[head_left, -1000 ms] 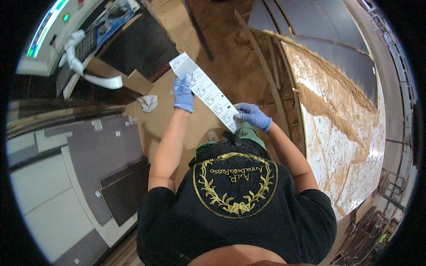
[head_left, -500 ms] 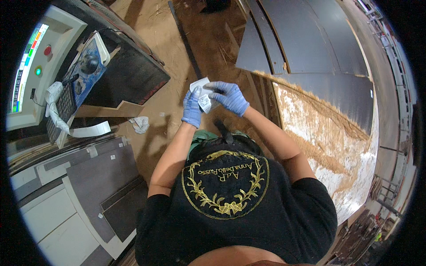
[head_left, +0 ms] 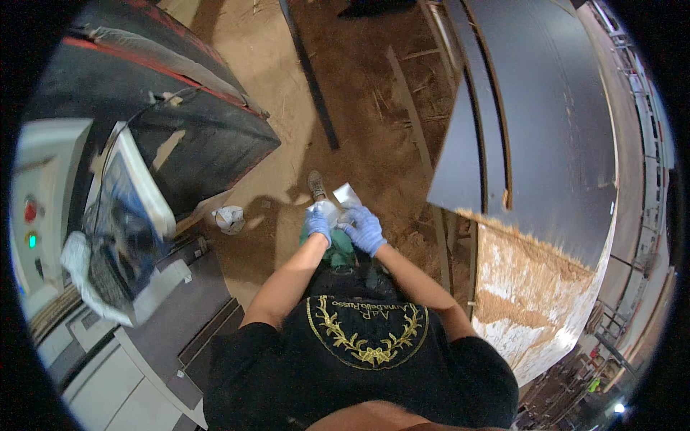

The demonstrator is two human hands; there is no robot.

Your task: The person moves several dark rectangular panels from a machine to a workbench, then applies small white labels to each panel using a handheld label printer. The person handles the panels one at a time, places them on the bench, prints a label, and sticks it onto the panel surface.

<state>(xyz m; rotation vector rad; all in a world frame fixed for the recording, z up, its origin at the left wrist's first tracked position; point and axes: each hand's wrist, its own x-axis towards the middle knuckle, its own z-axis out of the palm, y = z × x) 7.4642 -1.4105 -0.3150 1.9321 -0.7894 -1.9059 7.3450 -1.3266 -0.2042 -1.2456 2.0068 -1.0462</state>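
In the head view, your left hand (head_left: 318,221) has its fingers curled around the white paper strip (head_left: 347,195) in front of your waist; your right hand's (head_left: 365,230) fingers are bent against it. Sawdust (head_left: 507,304) partly covers the white board (head_left: 564,320).

Left hand (head_left: 318,223) and right hand (head_left: 365,230) hold white paper (head_left: 346,195) — close together.

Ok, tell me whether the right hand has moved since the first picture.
Yes: the right hand has moved left, closer to the crumpled white scrap on the floor.
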